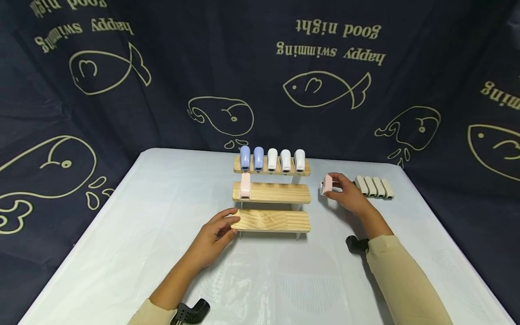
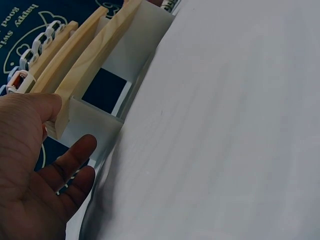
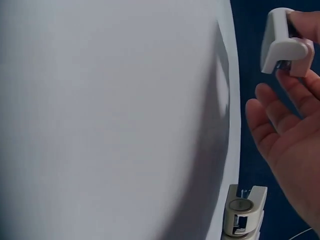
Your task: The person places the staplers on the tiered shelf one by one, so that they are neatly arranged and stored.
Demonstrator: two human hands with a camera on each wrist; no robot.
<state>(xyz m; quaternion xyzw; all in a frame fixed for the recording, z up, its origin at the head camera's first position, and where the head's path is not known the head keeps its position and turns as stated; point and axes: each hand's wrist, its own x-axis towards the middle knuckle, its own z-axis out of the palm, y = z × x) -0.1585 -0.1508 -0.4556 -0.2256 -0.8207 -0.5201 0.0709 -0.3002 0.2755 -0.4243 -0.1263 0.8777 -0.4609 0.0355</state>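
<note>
My right hand (image 1: pixel 347 194) pinches a pink and white mini stapler (image 1: pixel 327 184) just above the table, right of a three-tier wooden display rack (image 1: pixel 280 193). In the right wrist view this stapler (image 3: pixel 285 47) sits between thumb and fingertips. My left hand (image 1: pixel 213 237) grips the left end of the rack's lowest board (image 2: pixel 75 85), which is bare. Another pink stapler (image 1: pixel 245 186) stands at the left end of the middle board. Along the top board, two blue staplers (image 1: pixel 252 158) and three white staplers (image 1: pixel 285 160) stand in a row.
Several cream staplers (image 1: pixel 374 187) lie side by side on the table, just right of my right hand. The white-covered table (image 1: pixel 158 198) reaches back to a dark blue curtain (image 1: pixel 260 58) printed with fish. A dark wrist device (image 1: pixel 357 244) sits on each arm.
</note>
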